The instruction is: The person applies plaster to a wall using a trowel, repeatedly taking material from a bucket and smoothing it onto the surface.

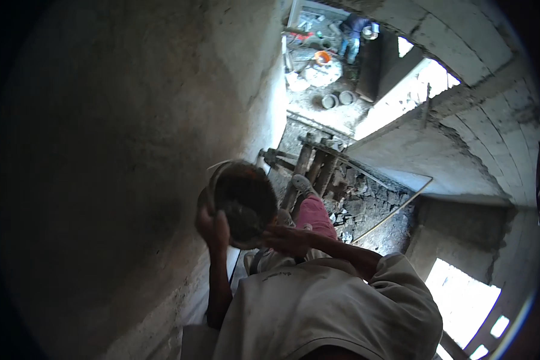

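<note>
Left hand: your left hand [213,227] is closed on the left side of the round container [246,175].
Right hand: your right hand [287,240] is at its lower right edge; whether it grips or only touches, you cannot tell.
Container position: raised in front of your torso, near the wall, open side facing you.
Contents: a grey lump [241,221] lies inside; its material is unclear.
Progress: judged so far, container lifted, not emptied or set down; any work finished on the wall cannot be confirmed.
Wall surface: the wall [150,138] at your left is bare, with uneven darker patches.
Footing: rough timbers [321,171] and rubble [372,207], crossed by a thin pole [395,209].
Room: a bright opening [462,300] at right; beyond, a co-worker [353,35] near an orange bucket [322,57].
</note>
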The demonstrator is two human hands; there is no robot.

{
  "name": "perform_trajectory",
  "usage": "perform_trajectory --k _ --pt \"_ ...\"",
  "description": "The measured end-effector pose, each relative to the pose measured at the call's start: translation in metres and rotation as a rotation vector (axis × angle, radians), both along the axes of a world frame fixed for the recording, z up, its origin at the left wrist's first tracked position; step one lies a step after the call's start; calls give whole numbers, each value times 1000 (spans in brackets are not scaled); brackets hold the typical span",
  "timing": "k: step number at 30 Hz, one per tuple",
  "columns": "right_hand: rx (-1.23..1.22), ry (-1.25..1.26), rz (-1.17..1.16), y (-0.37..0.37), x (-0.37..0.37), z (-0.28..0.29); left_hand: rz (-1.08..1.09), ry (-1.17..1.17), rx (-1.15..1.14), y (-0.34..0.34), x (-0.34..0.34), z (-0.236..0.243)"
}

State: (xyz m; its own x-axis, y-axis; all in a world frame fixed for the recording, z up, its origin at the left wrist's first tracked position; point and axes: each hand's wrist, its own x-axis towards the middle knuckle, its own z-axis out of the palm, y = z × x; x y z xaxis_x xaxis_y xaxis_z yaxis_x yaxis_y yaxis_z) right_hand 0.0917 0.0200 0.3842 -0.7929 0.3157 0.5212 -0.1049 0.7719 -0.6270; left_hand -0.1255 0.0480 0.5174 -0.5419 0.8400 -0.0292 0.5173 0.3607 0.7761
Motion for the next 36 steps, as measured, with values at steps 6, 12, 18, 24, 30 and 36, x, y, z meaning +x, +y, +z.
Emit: perform_trajectory --k 6,12,18,24,30,36 --pt "-1683 -535 96 15 5 77 131 -236 12 -29 -23 -10" --pt "-1647 -371 13 9 30 65 157 -306 17 -22 -5 -19" --pt "-1873 -123 -101 12 32 72 187 -313 23 -17 -26 -73" --pt "-1703 506 -402 67 95 176 227 -236 -24 15 -22 -70" --pt "-373 794 -1374 210 185 292 228 -172 -21 45 -2 -59" --pt "38 1169 -1684 431 201 350 348 -70 46 30 16 -26"
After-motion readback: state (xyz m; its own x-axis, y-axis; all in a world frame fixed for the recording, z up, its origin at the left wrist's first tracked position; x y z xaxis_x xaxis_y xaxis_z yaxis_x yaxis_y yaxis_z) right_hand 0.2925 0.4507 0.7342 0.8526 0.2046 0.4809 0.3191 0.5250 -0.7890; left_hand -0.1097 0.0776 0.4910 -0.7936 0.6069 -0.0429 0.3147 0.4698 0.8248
